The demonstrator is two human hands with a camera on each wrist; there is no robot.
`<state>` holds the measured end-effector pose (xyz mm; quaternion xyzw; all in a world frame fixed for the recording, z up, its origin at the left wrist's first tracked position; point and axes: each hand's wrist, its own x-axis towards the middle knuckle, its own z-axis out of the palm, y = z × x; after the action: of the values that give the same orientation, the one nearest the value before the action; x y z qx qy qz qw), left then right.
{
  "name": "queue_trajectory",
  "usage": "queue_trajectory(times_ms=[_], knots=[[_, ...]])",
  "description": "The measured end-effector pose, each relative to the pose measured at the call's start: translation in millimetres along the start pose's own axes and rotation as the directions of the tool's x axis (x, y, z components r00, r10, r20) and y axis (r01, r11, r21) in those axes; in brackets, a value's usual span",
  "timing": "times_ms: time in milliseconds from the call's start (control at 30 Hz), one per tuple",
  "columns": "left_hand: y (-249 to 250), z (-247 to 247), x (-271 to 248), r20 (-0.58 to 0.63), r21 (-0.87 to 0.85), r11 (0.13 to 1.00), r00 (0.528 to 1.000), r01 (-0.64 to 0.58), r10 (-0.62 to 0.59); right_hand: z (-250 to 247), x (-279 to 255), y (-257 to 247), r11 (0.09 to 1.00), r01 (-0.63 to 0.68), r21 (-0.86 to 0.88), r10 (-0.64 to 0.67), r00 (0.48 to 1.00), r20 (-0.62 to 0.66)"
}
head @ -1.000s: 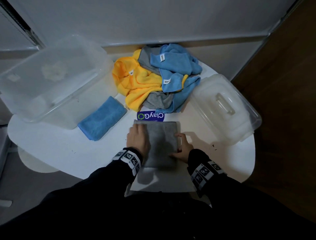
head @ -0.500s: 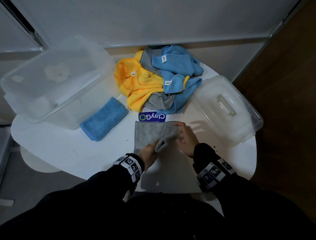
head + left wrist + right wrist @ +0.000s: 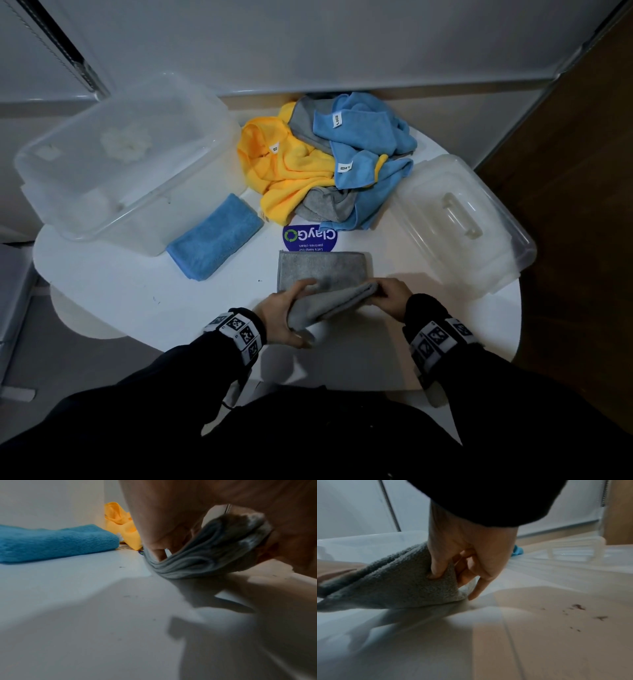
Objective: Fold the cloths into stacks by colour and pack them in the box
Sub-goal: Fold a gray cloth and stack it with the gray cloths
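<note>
A grey cloth point(image 3: 322, 270) lies on the white table point(image 3: 113, 294) in front of me, its near edge lifted off the surface. My left hand point(image 3: 291, 308) grips the near left corner of the grey cloth point(image 3: 202, 555). My right hand point(image 3: 390, 294) pinches the near right corner of the grey cloth point(image 3: 399, 580) between thumb and fingers point(image 3: 436, 566). A folded blue cloth point(image 3: 215, 236) point(image 3: 51, 542) lies to the left. A heap of yellow point(image 3: 284, 164), blue point(image 3: 363, 137) and grey cloths sits behind. The clear plastic box point(image 3: 123, 161) stands at the back left.
The box's clear lid point(image 3: 459, 219) with a handle rests on the table's right side. A round purple sticker point(image 3: 310, 238) is on the table behind the grey cloth. A wall runs close behind the table, and the table's rounded edge is near my body.
Both hands were pressing the grey cloth flat; they took its near corners and are lifting the near edge up and away from me, so the flat part is now shorter.
</note>
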<state>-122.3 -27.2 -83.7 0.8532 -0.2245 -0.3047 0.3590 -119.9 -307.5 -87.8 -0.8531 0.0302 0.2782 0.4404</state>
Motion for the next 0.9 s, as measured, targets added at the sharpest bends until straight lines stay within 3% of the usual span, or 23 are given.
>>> queue_trajectory(times_ms=[167, 267, 367, 500, 633, 700, 767, 900], knots=[[-10, 0, 3, -0.161, -0.048, 0.992, 0.98, 0.114, -0.121, 11, 25, 14, 0.948, -0.196, 0.25, 0.22, 0.973, -0.072], [-11, 1, 9, -0.321, -0.093, 0.992, 0.94, 0.088, -0.113, 13, 39, 15, 0.917, -0.266, 0.295, 0.309, 0.945, -0.108], [-5, -2, 18, -0.445, -0.214, 0.974, 0.88, 0.077, -0.167, 12, 43, -3, 0.938, -0.316, 0.141, 0.333, 0.935, -0.124], [-2, -5, 34, -0.518, -0.204, 0.96, 0.811, 0.192, -0.272, 15, 48, -18, 0.919, -0.388, -0.07, 0.37, 0.911, -0.182], [-5, -7, 47, -0.572, -0.298, 0.914, 0.715, 0.275, -0.402, 16, 53, -34, 0.868, -0.432, -0.244, 0.374, 0.893, -0.251], [-4, -10, 52, -0.559, -0.274, 0.92, 0.732, 0.279, -0.389, 15, 54, -40, 0.846, -0.445, -0.293, 0.368, 0.886, -0.283], [-6, -16, 55, -0.504, -0.192, 0.943, 0.797, 0.273, -0.334, 15, 52, -42, 0.856, -0.412, -0.313, 0.322, 0.898, -0.301], [-17, -27, 57, -0.31, 0.045, 0.981, 0.936, 0.188, -0.165, 12, 44, -33, 0.93, -0.133, -0.344, 0.044, 0.966, -0.253]])
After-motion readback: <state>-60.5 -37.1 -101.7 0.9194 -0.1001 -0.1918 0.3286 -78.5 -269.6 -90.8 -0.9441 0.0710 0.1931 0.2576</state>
